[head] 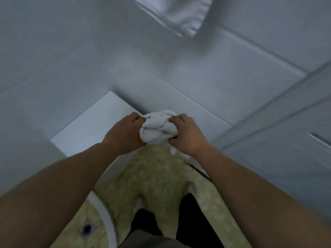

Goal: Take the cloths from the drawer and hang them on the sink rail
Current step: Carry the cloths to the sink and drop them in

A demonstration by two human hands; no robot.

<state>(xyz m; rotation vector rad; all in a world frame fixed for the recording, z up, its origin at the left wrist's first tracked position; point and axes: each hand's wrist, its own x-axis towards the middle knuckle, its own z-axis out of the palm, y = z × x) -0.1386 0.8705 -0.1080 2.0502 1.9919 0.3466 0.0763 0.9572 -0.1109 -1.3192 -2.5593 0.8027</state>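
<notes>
Between your two hands, a bunched white cloth (pixel 158 128) is being held up in front of the pale cabinet fronts. Your left hand (pixel 125 132) is curling its fingers into the cloth's left side, and your right hand (pixel 186 134) is gripping the right side, probably so you can shake the bundle open before hanging it. Far above your hands, another white cloth (pixel 188 17) is hanging down, apparently already draped over something, though the rail itself is not showing. Below your hands, the speckled floor (pixel 157 176) is lying bare, and nothing is standing between the bundle and the hanging cloth.
</notes>
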